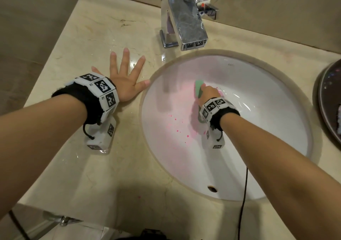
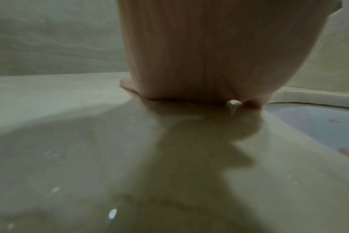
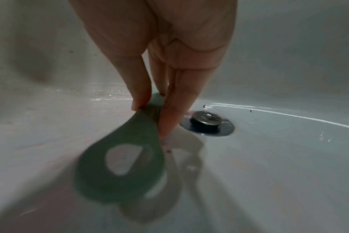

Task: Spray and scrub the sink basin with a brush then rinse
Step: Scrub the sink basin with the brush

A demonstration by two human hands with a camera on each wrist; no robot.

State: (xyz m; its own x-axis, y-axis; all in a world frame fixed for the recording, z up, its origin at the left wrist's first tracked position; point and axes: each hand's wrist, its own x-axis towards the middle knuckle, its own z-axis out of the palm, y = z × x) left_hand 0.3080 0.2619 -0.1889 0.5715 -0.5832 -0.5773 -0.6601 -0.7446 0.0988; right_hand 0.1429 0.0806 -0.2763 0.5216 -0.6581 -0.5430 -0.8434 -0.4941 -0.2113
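A white oval sink basin (image 1: 258, 121) is set into a beige stone counter, with pink spray specks and a pink smear on its left wall. My right hand (image 1: 208, 94) is down in the basin and grips a green brush (image 1: 199, 88), its looped handle end (image 3: 119, 170) pointing back at the wrist. The brush head presses the basin just left of the metal drain plug (image 3: 206, 120). My left hand (image 1: 125, 77) lies flat on the counter beside the basin's left rim, fingers spread, holding nothing. In the left wrist view only the heel of the left hand (image 2: 209, 55) shows.
A square chrome faucet (image 1: 184, 18) stands behind the basin. A dark round tray (image 1: 326, 99) sits at the counter's right edge. The overflow hole (image 1: 212, 188) is in the near wall. A black cable (image 1: 243, 193) hangs over the front rim. The counter (image 1: 92, 166) is wet.
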